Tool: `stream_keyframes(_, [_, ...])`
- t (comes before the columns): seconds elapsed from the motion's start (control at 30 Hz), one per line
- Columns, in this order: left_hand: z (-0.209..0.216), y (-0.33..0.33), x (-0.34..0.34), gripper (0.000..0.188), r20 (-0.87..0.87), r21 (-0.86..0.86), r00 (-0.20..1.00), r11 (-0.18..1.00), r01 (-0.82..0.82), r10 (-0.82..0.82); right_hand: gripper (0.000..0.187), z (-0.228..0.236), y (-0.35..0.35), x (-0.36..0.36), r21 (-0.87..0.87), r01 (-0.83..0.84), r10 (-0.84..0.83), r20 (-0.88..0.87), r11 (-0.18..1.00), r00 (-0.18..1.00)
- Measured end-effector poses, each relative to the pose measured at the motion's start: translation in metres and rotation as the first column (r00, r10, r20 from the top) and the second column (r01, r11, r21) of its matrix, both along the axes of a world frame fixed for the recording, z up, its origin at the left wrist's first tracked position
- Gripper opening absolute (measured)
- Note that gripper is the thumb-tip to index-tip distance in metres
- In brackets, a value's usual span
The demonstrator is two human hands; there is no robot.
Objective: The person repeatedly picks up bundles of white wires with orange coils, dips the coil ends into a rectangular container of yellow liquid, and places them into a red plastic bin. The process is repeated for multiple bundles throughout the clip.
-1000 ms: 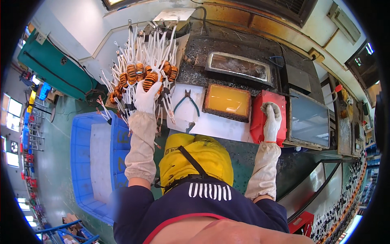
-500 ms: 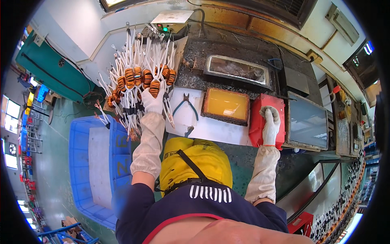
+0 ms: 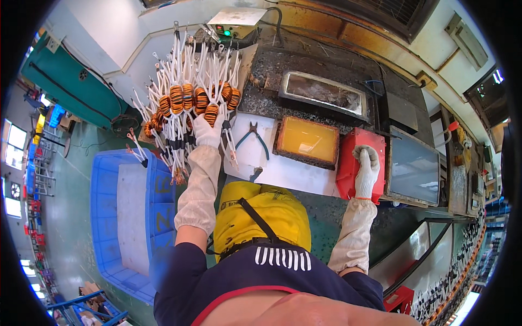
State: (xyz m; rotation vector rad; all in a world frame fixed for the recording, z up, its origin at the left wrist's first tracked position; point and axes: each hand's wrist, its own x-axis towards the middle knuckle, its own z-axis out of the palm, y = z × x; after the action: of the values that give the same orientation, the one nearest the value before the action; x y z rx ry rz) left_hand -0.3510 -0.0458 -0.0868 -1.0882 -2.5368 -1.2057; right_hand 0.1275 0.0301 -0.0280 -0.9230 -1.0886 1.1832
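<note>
My left hand (image 3: 207, 130), in a white glove, is closed on one orange-and-black wound coil with long white leads in a pile of such coils (image 3: 187, 103) at the bench's left end. My right hand (image 3: 367, 165), also gloved, rests curled on the near edge of a red tray (image 3: 353, 163) at the right. Between the hands lie a white sheet (image 3: 283, 174), a pair of pliers (image 3: 251, 133) and a shallow tray of yellow liquid (image 3: 307, 141).
A metal pan (image 3: 325, 95) sits behind the yellow tray. A grey flat tray (image 3: 413, 168) lies right of the red one. A blue crate (image 3: 128, 217) stands on the floor at my left. A yellow apron (image 3: 263, 217) covers my front.
My left hand has stayed in the coil pile, shifting slightly toward me. My right hand has kept its place on the red tray.
</note>
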Motion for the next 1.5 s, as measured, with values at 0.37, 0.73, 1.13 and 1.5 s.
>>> stream_keyframes(0.37, [0.002, -0.002, -0.002, 0.078, -0.041, 0.03, 0.997, 0.998, 0.059, -0.057, 0.014, 0.005, -0.002, -0.003, 0.007, 0.002, -0.002, 0.013, 1.0, 1.0])
stream_keyframes(0.73, [0.011, -0.01, 0.009, 0.079, 0.019, 0.145, 0.995, 0.985, 0.093, -0.097, 0.014, 0.003, -0.001, -0.002, -0.007, 0.008, -0.008, -0.005, 1.0, 1.0])
stream_keyframes(1.13, [0.016, -0.018, 0.015, 0.075, -0.128, 0.146, 0.988, 0.984, 0.101, -0.082, 0.014, 0.006, -0.003, -0.003, -0.012, 0.017, -0.017, 0.014, 1.0, 1.0])
stream_keyframes(1.5, [0.097, -0.089, 0.021, 0.027, 0.278, 0.257, 0.868, 0.902, 0.346, -0.412, 0.016, 0.008, -0.004, -0.003, 0.004, 0.019, -0.019, 0.025, 1.0, 1.0])
